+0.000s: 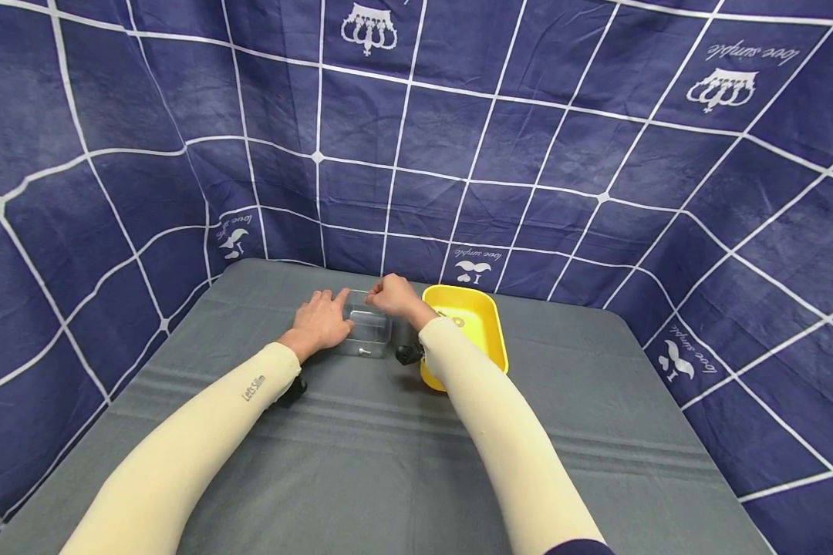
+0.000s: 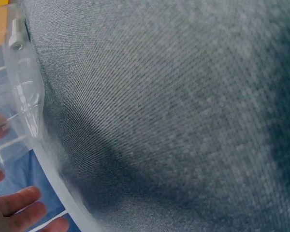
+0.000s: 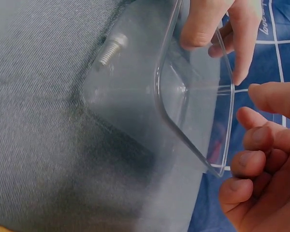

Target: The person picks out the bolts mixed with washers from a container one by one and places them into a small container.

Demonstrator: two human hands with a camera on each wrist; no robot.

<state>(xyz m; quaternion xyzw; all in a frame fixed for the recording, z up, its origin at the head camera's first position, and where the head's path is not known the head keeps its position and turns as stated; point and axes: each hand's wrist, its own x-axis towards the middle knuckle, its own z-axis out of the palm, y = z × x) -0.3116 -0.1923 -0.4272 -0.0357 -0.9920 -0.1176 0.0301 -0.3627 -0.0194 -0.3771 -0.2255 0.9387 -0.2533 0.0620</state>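
Note:
A clear plastic box [image 1: 369,327] sits on the grey cloth, with one metal screw [image 3: 113,49] on its bottom near the front wall. My left hand [image 1: 322,317] is at the box's left side, its index finger stretched along the rim toward the far corner and its thumb by the wall. In the left wrist view its other fingers [image 2: 24,202] are loosely spread outside the box. My right hand [image 1: 397,296] hovers by the box's far right rim. Its fingers [image 3: 246,163] are loosely bent in the right wrist view, with nothing visible between thumb and index.
A yellow tray [image 1: 501,356] stands close to the right of the clear box, partly behind my right forearm. Metal washers [image 1: 458,321] lie inside it. Behind the table [image 1: 562,432] hangs a blue curtain [image 1: 444,123] with white lines, which also closes off both sides.

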